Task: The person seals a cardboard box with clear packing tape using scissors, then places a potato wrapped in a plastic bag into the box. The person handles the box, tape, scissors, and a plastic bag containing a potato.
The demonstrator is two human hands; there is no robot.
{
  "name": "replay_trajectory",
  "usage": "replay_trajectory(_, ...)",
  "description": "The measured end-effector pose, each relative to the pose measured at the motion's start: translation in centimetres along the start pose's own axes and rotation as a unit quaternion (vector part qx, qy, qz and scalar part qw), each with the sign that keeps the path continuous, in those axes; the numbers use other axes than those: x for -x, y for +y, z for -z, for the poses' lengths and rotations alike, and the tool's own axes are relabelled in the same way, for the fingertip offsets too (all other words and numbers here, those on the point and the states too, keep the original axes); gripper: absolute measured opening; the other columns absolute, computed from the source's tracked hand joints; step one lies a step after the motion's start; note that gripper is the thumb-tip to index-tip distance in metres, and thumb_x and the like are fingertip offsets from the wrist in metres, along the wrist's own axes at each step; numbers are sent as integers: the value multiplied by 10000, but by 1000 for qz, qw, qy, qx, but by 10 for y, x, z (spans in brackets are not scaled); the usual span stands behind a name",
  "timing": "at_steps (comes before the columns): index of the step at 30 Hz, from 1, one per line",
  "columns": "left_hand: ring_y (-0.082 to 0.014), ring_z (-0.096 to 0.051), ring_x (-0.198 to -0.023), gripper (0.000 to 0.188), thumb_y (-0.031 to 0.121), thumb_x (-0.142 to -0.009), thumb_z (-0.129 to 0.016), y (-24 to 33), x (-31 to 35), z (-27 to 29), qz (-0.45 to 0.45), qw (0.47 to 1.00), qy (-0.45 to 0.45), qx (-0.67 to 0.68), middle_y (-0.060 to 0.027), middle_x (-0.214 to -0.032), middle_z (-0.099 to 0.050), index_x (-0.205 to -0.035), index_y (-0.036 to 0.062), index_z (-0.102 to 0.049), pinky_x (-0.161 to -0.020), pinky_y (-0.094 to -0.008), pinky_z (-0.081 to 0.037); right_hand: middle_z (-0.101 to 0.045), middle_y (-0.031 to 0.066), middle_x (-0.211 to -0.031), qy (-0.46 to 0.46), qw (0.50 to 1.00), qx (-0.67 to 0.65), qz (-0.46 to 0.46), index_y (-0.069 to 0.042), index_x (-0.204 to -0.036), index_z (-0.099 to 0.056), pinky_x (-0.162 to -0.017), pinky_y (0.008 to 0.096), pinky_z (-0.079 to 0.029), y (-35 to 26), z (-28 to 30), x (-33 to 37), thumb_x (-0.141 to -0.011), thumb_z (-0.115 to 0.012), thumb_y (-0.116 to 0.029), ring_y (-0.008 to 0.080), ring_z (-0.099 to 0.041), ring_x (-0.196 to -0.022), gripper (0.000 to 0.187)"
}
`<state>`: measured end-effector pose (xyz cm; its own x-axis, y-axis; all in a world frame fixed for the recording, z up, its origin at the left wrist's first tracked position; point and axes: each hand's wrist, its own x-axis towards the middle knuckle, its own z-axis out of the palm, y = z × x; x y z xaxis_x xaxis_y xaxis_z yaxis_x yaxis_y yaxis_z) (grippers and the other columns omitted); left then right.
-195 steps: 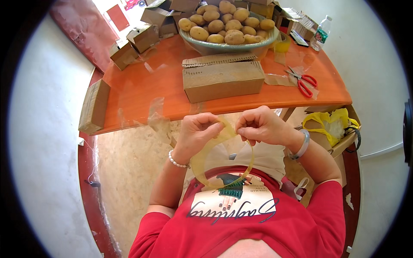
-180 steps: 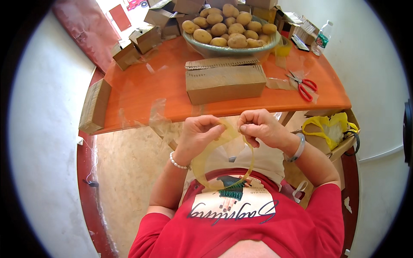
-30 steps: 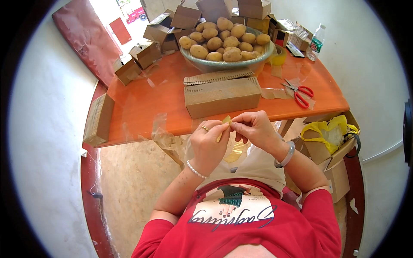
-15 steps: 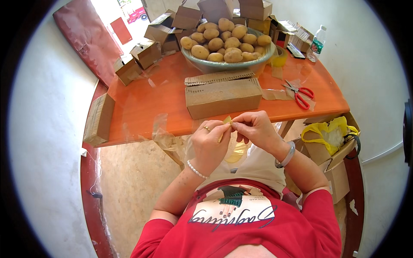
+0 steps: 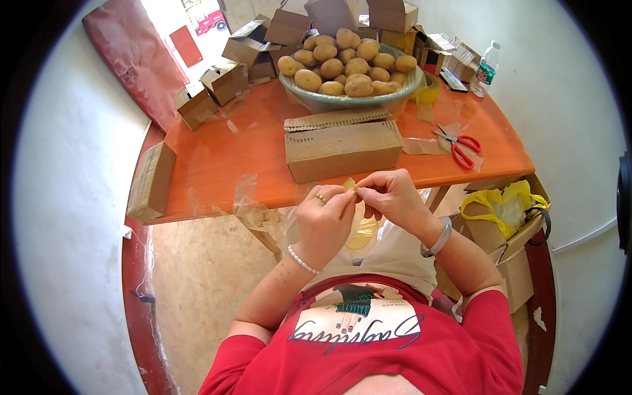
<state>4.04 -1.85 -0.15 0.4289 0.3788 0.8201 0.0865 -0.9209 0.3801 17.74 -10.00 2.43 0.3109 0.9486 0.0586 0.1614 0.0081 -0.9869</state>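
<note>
My left hand (image 5: 324, 217) is closed, its fingertips pinching a small yellowish piece (image 5: 349, 184) that looks like a scrap of tape; most of it is hidden by the fingers. The right hand (image 5: 394, 197) meets it fingertip to fingertip, thumb and forefinger pinched on the same piece's edge. Both hands are held above my lap, just in front of the table edge. Beyond them a closed brown cardboard box (image 5: 343, 153) lies on the orange table (image 5: 224, 158). Below the hands a shiny yellowish rounded thing (image 5: 361, 234) shows, its kind unclear.
A large bowl (image 5: 316, 101) heaped with potatoes (image 5: 357, 66) stands behind the box. Red-handled scissors (image 5: 463, 150), a tape roll (image 5: 428, 89) and a plastic bottle (image 5: 486, 69) are at the right. Small cartons (image 5: 224, 80) line the back. A yellow bag (image 5: 503, 207) sits in a box at right.
My hands stay almost in place, the left turning slightly as its fingers shift on the yellowish piece. Nothing on the table has moved.
</note>
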Motion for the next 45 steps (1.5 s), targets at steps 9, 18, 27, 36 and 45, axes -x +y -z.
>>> replay_trajectory(9,-255,-611,-697,155,-27,-676,-717,3,0,2,-25,999,-7,-22,-90,-772,-630,-819,16,-678,-592,-326,-497,-644,66,-695,4,1000,-25,5,68,-873,-655,-428,190,-450,1,-1,1,-855,-565,-67,78,-603,-548,163)
replay_trajectory(18,-124,-653,-646,88,30,-790,-684,4,-12,10,238,943,-107,205,-82,-745,-676,-857,-24,-668,-594,-228,-507,-656,51,-730,-2,1000,-24,-6,48,-880,-658,-457,177,-463,1,4,2,-863,-576,-37,67,-600,-558,119)
replay_trajectory(27,-77,-621,-684,115,46,-798,-676,-9,-12,9,335,885,-184,266,-62,-764,-678,-848,-56,-662,-617,-199,-491,-651,47,-717,9,998,59,38,44,-860,-660,-479,190,-465,3,4,4,-852,-583,-34,70,-609,-576,110)
replay_trajectory(36,-78,-620,-680,118,50,-800,-661,-13,-8,5,373,863,-192,281,-62,-752,-675,-855,-55,-666,-618,-198,-492,-622,91,-686,32,967,194,163,52,-849,-649,-505,228,-484,14,1,0,-819,-596,-4,118,-617,-563,83)
replay_trajectory(45,-70,-609,-646,118,56,-796,-643,-17,-4,1,373,866,-184,279,-65,-718,-670,-834,-54,-657,-587,-206,-482,-619,112,-692,22,952,229,204,49,-843,-643,-496,238,-477,17,0,-2,-809,-600,-1,136,-611,-545,75)
